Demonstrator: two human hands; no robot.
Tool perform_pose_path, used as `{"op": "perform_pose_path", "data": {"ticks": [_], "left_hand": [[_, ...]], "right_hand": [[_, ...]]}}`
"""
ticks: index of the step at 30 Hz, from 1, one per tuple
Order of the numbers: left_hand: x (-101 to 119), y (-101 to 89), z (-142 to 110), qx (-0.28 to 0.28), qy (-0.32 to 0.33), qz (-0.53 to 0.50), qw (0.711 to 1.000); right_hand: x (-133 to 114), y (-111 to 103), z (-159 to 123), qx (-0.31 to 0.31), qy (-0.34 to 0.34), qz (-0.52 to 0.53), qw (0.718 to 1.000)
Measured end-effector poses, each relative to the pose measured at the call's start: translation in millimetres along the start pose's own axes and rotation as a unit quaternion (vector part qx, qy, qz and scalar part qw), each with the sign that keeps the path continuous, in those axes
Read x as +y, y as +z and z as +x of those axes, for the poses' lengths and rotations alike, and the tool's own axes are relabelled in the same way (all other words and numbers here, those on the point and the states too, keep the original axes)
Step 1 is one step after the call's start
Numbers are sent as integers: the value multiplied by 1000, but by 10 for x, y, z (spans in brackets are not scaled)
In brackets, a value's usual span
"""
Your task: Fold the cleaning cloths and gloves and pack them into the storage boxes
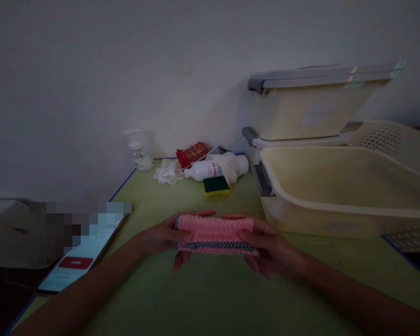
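A folded pink cloth (pixel 213 229) with a fluffy, ribbed face and a dark-and-white patterned edge is held up over the green tabletop. My left hand (pixel 168 235) grips its left end, thumb in front and fingers behind. At the right end, my right hand (pixel 262 240) pinches it the same way, with some fingertips showing below. Beyond the cloth lies a green and yellow sponge (pixel 216 185), touched by neither hand.
Behind the sponge lie a white bottle (pixel 203 171), a red patterned roll (pixel 192 154) and crumpled white material (pixel 170 171). A pump bottle (pixel 139 151) stands at the back left. An open bin (pixel 336 207) and a lidded bin (pixel 301 112) occupy the right. A lit phone (pixel 87 252) lies left.
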State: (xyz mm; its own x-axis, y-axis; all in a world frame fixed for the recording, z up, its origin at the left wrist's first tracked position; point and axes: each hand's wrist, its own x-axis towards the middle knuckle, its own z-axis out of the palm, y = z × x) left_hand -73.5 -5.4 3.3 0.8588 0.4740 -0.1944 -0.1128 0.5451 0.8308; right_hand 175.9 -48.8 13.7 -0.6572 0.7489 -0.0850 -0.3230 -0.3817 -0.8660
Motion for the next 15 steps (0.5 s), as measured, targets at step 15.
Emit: {"op": "perform_pose_path", "data": {"ticks": [15], "left_hand": [[-48, -39, 20, 210, -2, -81, 974]], "right_hand": [[248, -31, 175, 28, 5, 6, 1000]]}}
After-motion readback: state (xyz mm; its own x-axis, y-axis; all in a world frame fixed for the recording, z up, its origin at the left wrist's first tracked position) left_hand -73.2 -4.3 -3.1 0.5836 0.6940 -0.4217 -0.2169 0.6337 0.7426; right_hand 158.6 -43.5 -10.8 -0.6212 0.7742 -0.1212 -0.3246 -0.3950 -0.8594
